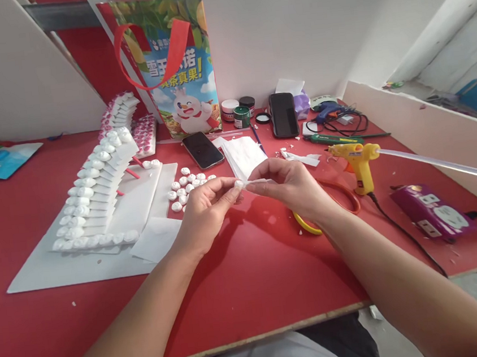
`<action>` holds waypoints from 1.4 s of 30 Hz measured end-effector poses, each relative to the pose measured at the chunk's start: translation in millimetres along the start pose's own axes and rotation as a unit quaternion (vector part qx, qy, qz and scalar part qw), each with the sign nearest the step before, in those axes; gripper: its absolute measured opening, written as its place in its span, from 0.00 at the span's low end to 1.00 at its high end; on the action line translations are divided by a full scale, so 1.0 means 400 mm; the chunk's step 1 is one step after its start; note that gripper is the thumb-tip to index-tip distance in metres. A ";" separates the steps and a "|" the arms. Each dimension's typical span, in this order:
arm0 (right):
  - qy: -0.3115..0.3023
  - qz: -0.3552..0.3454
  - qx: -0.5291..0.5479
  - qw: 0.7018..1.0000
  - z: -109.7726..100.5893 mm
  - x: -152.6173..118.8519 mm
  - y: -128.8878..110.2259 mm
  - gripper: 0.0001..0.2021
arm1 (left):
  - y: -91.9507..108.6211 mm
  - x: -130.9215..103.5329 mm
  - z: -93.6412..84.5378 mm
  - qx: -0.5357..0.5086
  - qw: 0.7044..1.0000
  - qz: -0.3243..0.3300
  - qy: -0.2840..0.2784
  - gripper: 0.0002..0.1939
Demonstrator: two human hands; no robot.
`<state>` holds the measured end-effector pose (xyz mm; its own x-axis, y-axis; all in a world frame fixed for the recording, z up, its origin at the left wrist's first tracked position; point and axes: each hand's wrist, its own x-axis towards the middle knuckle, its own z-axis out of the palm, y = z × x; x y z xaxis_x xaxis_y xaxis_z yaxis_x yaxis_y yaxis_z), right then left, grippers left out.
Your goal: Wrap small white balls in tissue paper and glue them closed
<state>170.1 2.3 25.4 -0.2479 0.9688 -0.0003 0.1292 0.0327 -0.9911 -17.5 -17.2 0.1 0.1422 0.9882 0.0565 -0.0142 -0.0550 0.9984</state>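
Note:
Over the middle of the red table, my left hand (210, 210) pinches a small white paper rosette (239, 184) between thumb and fingers. From the other side my right hand (288, 184) is closed on a strip of white paper (262, 181) that runs to the rosette. Several finished-looking white rosettes (182, 191) lie loose just beyond my left hand. A stack of white paper sheets (245, 156) rests behind both hands. To the left, a stepped curved model (97, 187) edged with white rosettes stands on a white board (31, 274).
Scissors (307, 225) with yellow and orange handles lie under my right forearm. A yellow glue gun (358, 163) with a long clear stick stands at right, beside a purple box (432, 212). Behind are two phones (202, 150), paint jars (241, 117) and a printed bag (182, 65).

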 end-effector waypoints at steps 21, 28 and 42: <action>0.045 -0.061 0.006 0.997 0.007 0.004 0.029 0.09 | -0.012 -0.002 0.018 -0.090 0.995 -0.040 0.029 0.10; 0.039 -0.139 -0.060 0.988 0.000 -0.003 0.008 0.10 | -0.004 0.011 0.004 -0.141 0.988 -0.049 0.023 0.09; -0.159 0.175 0.231 0.944 -0.014 0.001 -0.001 0.12 | 0.015 0.000 -0.018 0.161 0.977 0.137 -0.041 0.10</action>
<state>175.3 4.2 26.4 -0.5533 0.7748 -0.3059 -0.1566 -0.4574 -0.8754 -24.7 -16.7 6.2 0.2564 0.9157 0.3094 0.2468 -0.3715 0.8950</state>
